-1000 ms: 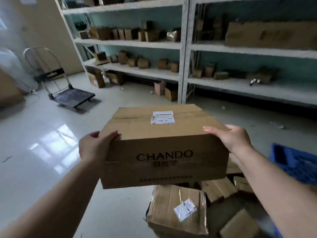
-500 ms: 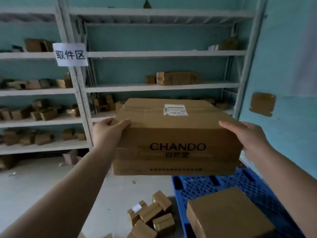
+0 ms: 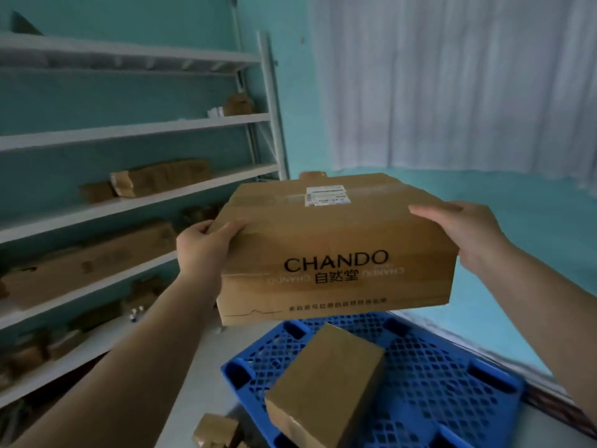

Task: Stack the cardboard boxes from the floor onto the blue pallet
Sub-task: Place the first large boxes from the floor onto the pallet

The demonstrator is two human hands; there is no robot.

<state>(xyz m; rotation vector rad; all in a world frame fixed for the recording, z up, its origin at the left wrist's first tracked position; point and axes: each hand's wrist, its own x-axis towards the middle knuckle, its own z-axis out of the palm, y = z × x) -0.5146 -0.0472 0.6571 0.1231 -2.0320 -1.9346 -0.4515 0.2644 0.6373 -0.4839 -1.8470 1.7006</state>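
I hold a large cardboard box (image 3: 336,250) printed "CHANDO", with a white label on top, in the air at chest height. My left hand (image 3: 206,244) grips its left side and my right hand (image 3: 465,227) grips its right side. Below it lies the blue pallet (image 3: 445,383), a lattice of plastic on the floor. One plain cardboard box (image 3: 326,386) rests on the pallet's near left part. The held box hangs above the pallet's far end, not touching it.
White metal shelving (image 3: 135,130) with cardboard parcels runs along the left. A small box (image 3: 216,430) lies on the floor at the pallet's near left corner. A teal wall and a white curtain (image 3: 452,82) stand behind the pallet.
My view has swung right with the held box, from the floor pile past the shelves. The pallet and the box on it now lie directly below the held box.
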